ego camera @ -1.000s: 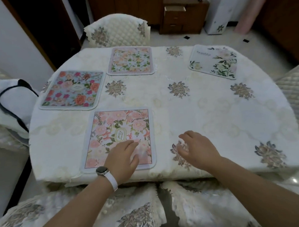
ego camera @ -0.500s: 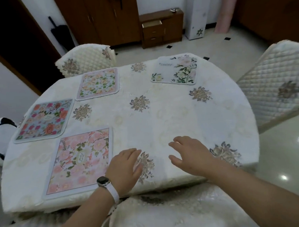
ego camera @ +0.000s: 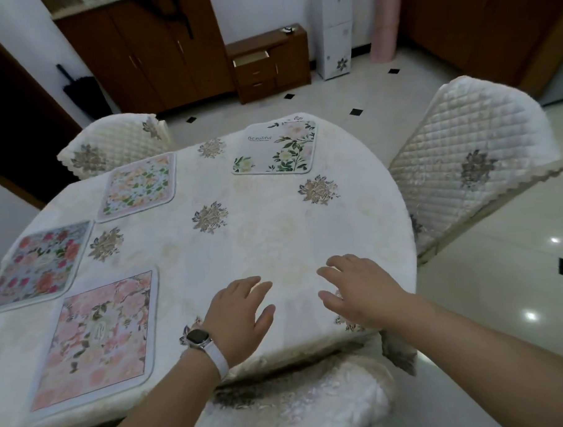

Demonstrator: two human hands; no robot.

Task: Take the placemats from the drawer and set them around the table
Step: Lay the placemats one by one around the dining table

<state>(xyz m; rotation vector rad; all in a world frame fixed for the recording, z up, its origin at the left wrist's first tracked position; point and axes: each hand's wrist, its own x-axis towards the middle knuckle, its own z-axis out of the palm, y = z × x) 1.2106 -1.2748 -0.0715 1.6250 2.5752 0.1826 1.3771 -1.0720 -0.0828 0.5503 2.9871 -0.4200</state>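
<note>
Several floral placemats lie on the table (ego camera: 274, 233), which is covered by a cream embroidered cloth. A pink placemat (ego camera: 98, 337) sits at the near left, a red-and-blue one (ego camera: 40, 262) beyond it, a pale orange-and-green one (ego camera: 140, 185) at the far left, and a white one with green leaves (ego camera: 275, 149) at the far side. My left hand (ego camera: 239, 315), with a watch on its wrist, hovers empty over bare cloth to the right of the pink placemat. My right hand (ego camera: 361, 289) hovers beside it, fingers spread, holding nothing.
Quilted chairs stand at the far left (ego camera: 116, 146), at the right (ego camera: 471, 160) and directly below me (ego camera: 298, 406). A small wooden cabinet (ego camera: 267, 65) with a drawer slightly open stands against the back wall, beyond a tiled floor (ego camera: 503, 300).
My view has swung right around the table. My left hand has come off the pink placemat and both hands have shifted right along the near edge.
</note>
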